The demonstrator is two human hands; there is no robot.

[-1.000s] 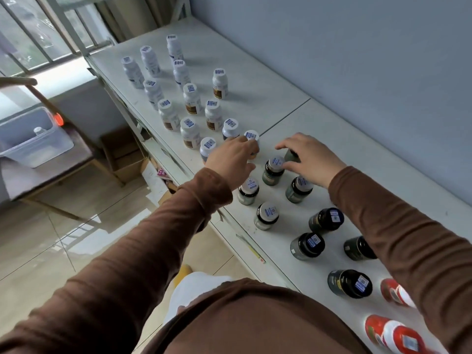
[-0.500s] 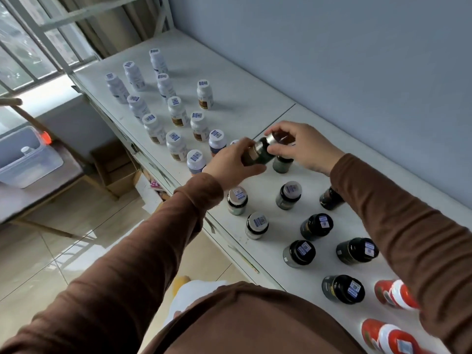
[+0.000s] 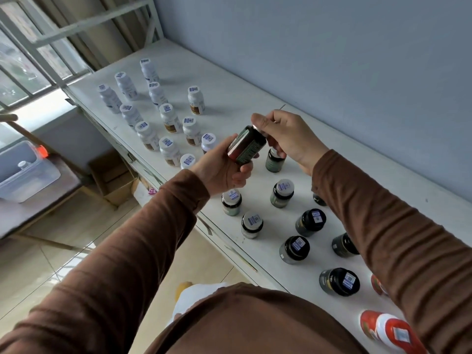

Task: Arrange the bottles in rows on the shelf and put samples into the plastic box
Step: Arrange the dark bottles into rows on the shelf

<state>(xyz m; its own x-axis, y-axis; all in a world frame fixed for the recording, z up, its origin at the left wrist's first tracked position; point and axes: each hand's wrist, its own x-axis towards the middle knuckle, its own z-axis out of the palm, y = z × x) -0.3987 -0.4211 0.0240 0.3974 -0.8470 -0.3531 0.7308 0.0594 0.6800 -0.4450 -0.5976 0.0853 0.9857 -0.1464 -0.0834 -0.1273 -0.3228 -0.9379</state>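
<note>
The right sleeve [image 3: 383, 226] covers part of two dark-capped bottles [image 3: 343, 245] and a red bottle [image 3: 378, 284], while the plastic box [image 3: 23, 172] runs off the left edge.

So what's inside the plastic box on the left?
One small white-capped bottle stands inside the plastic box, near its back wall. The rest of the floor looks bare through the cloudy sides, though the left end runs out of frame.
</note>
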